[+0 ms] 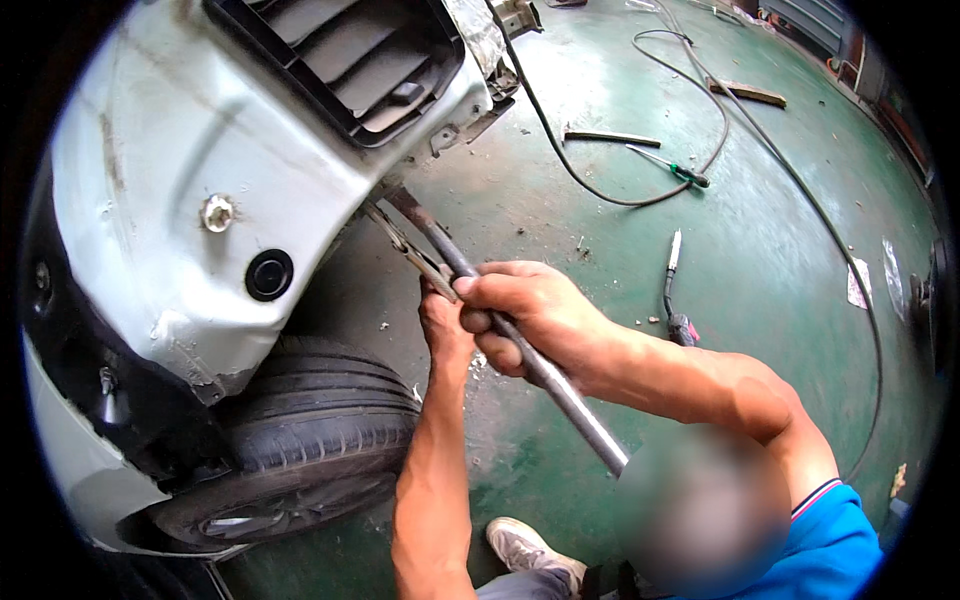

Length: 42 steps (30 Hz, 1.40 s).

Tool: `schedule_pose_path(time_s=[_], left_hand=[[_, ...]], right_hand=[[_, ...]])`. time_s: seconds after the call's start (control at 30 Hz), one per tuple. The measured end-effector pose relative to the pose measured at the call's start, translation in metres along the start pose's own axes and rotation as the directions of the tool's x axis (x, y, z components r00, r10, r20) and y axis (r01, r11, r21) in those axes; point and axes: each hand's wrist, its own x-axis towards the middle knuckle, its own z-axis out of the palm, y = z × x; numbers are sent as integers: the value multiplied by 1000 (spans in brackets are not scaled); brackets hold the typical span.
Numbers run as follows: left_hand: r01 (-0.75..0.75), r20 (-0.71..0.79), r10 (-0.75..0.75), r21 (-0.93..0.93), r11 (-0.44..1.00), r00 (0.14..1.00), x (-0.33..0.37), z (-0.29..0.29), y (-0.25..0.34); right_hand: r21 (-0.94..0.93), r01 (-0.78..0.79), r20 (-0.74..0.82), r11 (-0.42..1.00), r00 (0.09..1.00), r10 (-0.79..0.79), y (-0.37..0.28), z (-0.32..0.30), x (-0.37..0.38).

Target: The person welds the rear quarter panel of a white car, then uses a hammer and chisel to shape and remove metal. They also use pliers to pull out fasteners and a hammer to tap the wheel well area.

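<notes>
Head view: left hand (445, 325) was closed tight on the pliers (408, 246), just above the tyre (310, 430), with their nose at the lower edge of the white body panel (170, 130). Right hand not in view. A co-worker's hand (530, 315) gripped a steel bar (560, 390) beside the pliers, its tip at the same spot. Looked mid-job: both tools engaged and nothing visibly freed. A screwdriver (670, 168) lay well beyond the tyre.

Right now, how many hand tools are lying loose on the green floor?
2: a green-handled screwdriver upper middle, and a welding torch right of the right hand. More may be hidden behind the car.
</notes>
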Motion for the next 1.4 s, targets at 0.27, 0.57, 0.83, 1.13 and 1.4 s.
schedule_pose_path(time_s=[0.27,0.57,0.83,1.13,1.4], left_hand=[[-107,-83,119,136,985,990,-1,8,13],[-93,-107,118,213,973,987,-1,15,24],[-79,-72,100,250,965,992,-6,11,25],[-124,-56,143,261,957,988,2,5,3],[120,-5,-122,-141,983,992,9,0,-7]], right_hand=[[155,-122,-237,980,959,157,6,-23,8],[157,-76,-213,985,971,109,8,-29,7],[83,-6,-136,997,991,17,6,-24,-4],[46,13,-64,999,998,-10,10,-29,-3],[-33,64,-14,997,998,-64,7,-4,4]])
